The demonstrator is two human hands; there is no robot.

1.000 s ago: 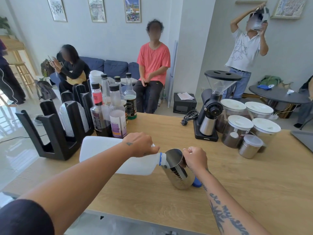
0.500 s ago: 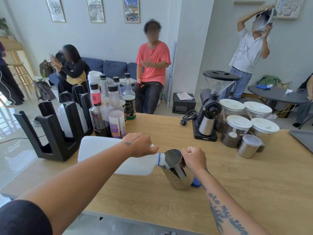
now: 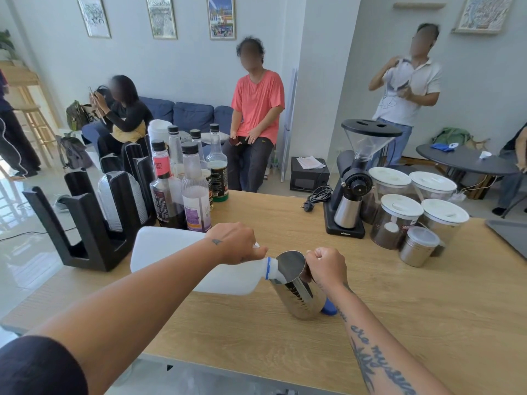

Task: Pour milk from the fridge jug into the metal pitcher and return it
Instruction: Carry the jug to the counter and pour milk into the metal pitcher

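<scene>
Left hand (image 3: 238, 242) in closed grip on translucent white plastic milk jug (image 3: 168, 252), tipped sideways, spout over shiny metal pitcher (image 3: 296, 286); right hand (image 3: 325, 265) fisted around pitcher handle, above wooden tabletop (image 3: 399, 323).

The white plastic jug (image 3: 171, 258) lies tipped nearly flat in my left hand (image 3: 236, 243), its blue-ringed mouth over the rim of the pitcher. The shiny metal pitcher (image 3: 296, 289) leans toward it on the tabletop (image 3: 399, 309), my right hand (image 3: 326, 265) on its handle.

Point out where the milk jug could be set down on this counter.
Bare wood lies right of the metal pitcher, before the canisters, and along the near counter edge. Crowded: syrup bottles and black cup holder at left, coffee grinder behind.
</scene>
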